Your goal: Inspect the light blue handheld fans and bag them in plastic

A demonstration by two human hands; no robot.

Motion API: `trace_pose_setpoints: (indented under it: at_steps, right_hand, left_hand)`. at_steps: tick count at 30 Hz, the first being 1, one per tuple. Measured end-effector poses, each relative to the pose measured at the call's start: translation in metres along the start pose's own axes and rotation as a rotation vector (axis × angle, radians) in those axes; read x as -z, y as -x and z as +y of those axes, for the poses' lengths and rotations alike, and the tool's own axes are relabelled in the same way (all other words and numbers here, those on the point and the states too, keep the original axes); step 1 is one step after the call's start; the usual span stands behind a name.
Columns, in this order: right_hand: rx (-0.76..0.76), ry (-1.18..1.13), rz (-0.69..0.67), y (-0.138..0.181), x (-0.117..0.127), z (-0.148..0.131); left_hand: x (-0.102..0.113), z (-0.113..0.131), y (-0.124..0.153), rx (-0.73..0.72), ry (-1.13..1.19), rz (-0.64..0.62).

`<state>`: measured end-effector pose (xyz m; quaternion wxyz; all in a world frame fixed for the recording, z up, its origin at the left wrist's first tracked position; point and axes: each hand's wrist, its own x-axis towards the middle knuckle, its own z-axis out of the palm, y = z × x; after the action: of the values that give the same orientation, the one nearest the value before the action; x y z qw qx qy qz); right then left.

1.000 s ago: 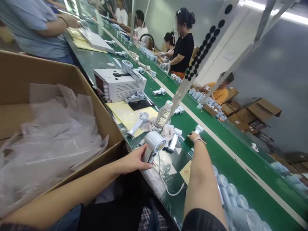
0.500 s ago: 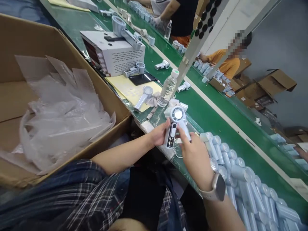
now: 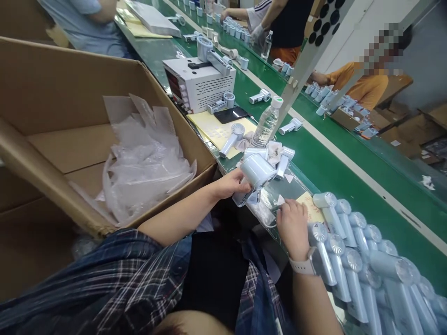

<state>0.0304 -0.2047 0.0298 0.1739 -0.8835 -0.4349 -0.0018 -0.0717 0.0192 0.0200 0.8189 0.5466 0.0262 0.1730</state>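
Note:
My left hand (image 3: 234, 185) is closed around a pale blue handheld fan (image 3: 259, 171), its round head tilted toward the right over the bench edge. Part of the fan's handle is hidden by my fingers. To its right, my right hand (image 3: 292, 228) is low at the bench edge with bent fingers, close to a thin white cable and small white scraps (image 3: 281, 200). What its fingertips pinch, if anything, is too small to make out. Behind the held fan, more fans (image 3: 285, 160) lie beside a clear water bottle (image 3: 267, 124).
A pile of pale blue fans (image 3: 363, 260) covers the bench at right. At left stands an open carton (image 3: 84, 60) with plastic bags (image 3: 146, 163). A white power supply unit (image 3: 199, 83), a phone (image 3: 230, 115) and a metal post (image 3: 300, 65) stand farther off. Co-workers sit along the green conveyor (image 3: 335, 153).
The fan in my left hand has turned, so its exposed handle inside no longer faces me. My right hand has left it and moved down toward the bench edge. The view has shifted left.

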Motion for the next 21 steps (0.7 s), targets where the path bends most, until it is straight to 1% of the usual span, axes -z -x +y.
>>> trace_pose_setpoints:
  at_steps: [1, 3, 4, 5, 6, 8, 10, 13, 15, 17, 21]
  right_hand:
    - [-0.006, -0.222, -0.03, 0.003, -0.002, -0.008]
    - [-0.046, -0.675, -0.165, 0.009, -0.007, -0.024]
    - [-0.073, -0.856, -0.233, 0.01, -0.01, -0.031]
    - [-0.1, -0.987, -0.276, 0.012, -0.013, -0.036]
    - [-0.122, -1.07, -0.289, 0.012, -0.016, -0.041]
    - [-0.15, -1.134, -0.247, 0.011, -0.02, -0.049]
    - [-0.153, -1.138, -0.172, 0.01, -0.022, -0.056]
    - [-0.115, -1.15, -0.07, 0.01, -0.023, -0.065]
    - [-0.081, -1.194, -0.03, 0.011, -0.024, -0.069]
    - [-0.06, -1.235, -0.028, 0.013, -0.026, -0.069]
    - [-0.038, -1.249, -0.077, 0.015, -0.028, -0.062]
  left_hand:
    - [0.0, 0.001, 0.001, 0.011, 0.041, 0.011]
    - [0.0, 0.002, 0.002, 0.025, 0.141, 0.014]
    - [-0.001, 0.004, 0.001, 0.027, 0.195, 0.003]
    - [-0.002, 0.005, 0.0, 0.025, 0.246, -0.011]
    - [-0.005, 0.007, -0.001, 0.023, 0.29, -0.024]
    - [-0.012, 0.011, -0.005, 0.01, 0.358, -0.03]
    - [-0.022, 0.013, -0.009, -0.025, 0.398, -0.012]
    - [-0.038, 0.014, -0.013, -0.103, 0.433, 0.034]
    - [-0.044, 0.013, -0.014, -0.148, 0.45, 0.062]
    - [-0.045, 0.011, -0.013, -0.181, 0.436, 0.066]
    - [-0.037, 0.007, -0.011, -0.218, 0.334, 0.088]
